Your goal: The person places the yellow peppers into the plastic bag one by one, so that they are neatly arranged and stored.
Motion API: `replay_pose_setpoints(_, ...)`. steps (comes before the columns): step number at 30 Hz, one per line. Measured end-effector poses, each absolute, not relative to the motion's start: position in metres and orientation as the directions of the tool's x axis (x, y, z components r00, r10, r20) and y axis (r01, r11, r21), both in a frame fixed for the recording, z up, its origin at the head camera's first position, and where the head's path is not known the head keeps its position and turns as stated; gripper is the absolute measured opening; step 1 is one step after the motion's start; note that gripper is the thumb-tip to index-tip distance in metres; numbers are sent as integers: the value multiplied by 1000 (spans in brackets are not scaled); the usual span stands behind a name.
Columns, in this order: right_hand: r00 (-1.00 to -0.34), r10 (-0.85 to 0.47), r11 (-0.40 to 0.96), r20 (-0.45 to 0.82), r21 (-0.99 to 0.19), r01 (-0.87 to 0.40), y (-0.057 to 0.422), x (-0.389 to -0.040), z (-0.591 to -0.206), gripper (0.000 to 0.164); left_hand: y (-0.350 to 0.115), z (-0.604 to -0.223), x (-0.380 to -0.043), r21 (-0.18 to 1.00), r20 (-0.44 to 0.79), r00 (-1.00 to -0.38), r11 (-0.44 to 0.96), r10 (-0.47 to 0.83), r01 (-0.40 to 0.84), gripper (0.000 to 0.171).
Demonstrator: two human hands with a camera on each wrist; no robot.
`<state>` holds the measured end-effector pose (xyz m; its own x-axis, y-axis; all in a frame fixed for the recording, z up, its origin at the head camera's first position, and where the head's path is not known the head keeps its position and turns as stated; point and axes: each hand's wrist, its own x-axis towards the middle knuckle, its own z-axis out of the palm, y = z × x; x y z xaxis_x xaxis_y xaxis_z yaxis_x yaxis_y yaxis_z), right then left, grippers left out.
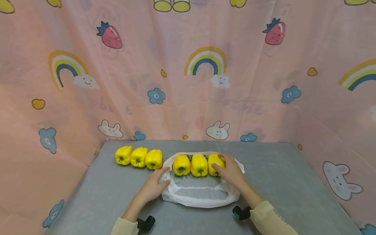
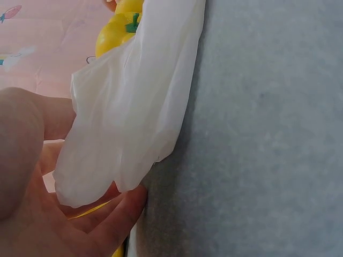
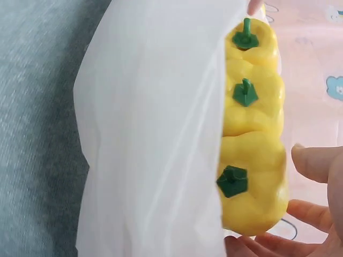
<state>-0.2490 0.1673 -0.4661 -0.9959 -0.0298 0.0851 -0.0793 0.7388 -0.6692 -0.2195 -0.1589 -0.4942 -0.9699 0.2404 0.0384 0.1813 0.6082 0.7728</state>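
A white plastic bag (image 1: 202, 202) lies with its mouth spread wide. In the mouth, side by side, sit three yellow bell peppers with green stems: a left one (image 1: 181, 165), a middle one (image 1: 199, 166) and a right one (image 1: 213, 162). My left hand (image 1: 152, 186) holds the bag's left end, thumb and fingers on either side of the thin film. Around the rightmost pepper (image 3: 254, 203) curls my right hand (image 1: 233, 171), with the thumb near its top and the fingers at its outer side. Part of that pepper is hidden by the hand.
Three more yellow peppers (image 1: 138, 157) stand in a row at the back left of the grey table (image 1: 273, 182). A pink patterned curtain (image 1: 188, 107) hangs behind and at both sides. Black devices sit on both wrists.
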Motion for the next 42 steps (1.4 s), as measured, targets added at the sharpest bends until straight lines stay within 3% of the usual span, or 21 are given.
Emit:
replay_pose_setpoints(7,-991,-51,768,127,-629,-120,169,-240,-454,54,-160,-495,-220,773,31,-971,610,235,172,51)
replay_pose_setpoints(14,-965,-111,695,237,-676,-246,178,-230,-444,45,-160,-494,-219,776,24,-970,607,241,170,50)
replay_pose_setpoints(27,-899,-78,682,432,-635,-364,208,-219,-437,32,-159,-492,-220,778,32,-969,602,247,179,51)
replay_pose_setpoints(42,-936,-60,691,347,-663,-290,238,-217,-459,36,-160,-494,-221,784,4,-973,604,230,146,52)
